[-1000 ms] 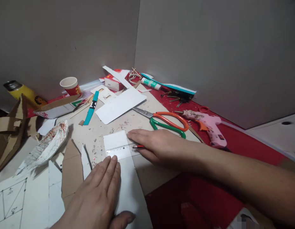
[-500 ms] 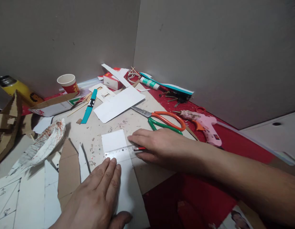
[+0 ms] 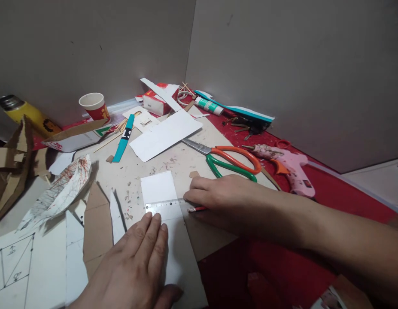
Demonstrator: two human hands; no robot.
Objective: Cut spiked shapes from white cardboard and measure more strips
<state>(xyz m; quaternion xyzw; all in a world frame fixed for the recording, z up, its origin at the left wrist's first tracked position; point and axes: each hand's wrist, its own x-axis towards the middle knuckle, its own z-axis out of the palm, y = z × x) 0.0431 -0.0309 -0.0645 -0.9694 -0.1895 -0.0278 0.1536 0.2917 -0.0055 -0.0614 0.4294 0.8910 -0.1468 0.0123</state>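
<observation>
Nearest the camera, the left hand lies flat and spread, palm down, on a long white card strip, holding nothing in a grip; its fingertips reach up to the near edge of a clear ruler. The strip's long axis runs from the near edge of the worktop away toward the far wall, leaning a little to the left as it goes, and its far short end lies just beyond the ruler. The ruler lies flat across the strip, its long axis running left to right, nearly square to the strip; its right end passes off the card toward the right hand. That hand comes in from the right, knuckles up, fingers curled around a red pencil; the pencil lies low, its visible end pointing left at the ruler's right end, close to it but whether it touches I cannot tell.

Left of the strip lie brown cardboard pieces and a white sheet with drawn lines. Beyond the right hand are orange-and-green scissors, blades pointing far left, and a pink glue gun on the red cloth. Farther off lies a larger white card, a teal strip and a paper cup near the wall.
</observation>
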